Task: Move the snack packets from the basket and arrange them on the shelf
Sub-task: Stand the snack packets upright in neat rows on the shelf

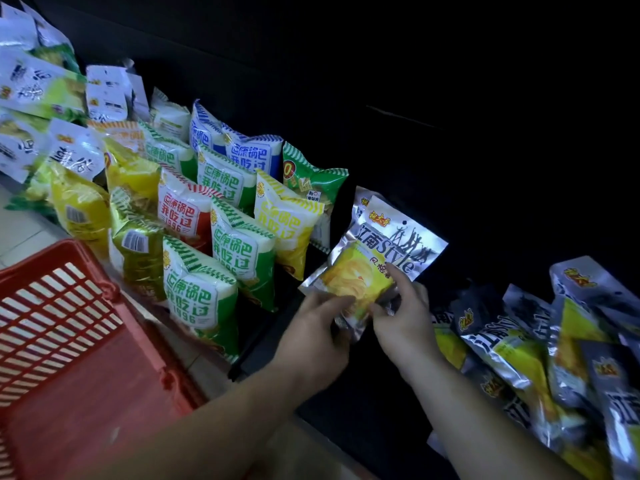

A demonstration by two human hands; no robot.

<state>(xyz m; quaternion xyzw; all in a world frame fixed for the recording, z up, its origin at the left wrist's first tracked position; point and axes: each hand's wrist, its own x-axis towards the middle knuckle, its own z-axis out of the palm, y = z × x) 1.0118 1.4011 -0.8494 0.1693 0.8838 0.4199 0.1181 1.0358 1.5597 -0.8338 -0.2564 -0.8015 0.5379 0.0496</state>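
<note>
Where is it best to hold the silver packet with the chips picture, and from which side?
Probably its flat lower edge, approached from below, the person's side. The silver packet leans top-first toward the dark shelf, so that end faces the hands; left hand and right hand pinch it there.

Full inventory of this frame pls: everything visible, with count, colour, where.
held snack packet: one, maybe a second behind; silver and yellow; centre
shelf: one; dark; centre to right
striped packets: many; green, red, blue or yellow with white; rows left of centre
yellow bags: several; yellow; left of those rows
white-green packets: several; top left
silver packets: several; silver and yellow; heaped lower right
basket: one; red; lower left
left hand: grips held packet's lower end
right hand: pinches same end
</note>
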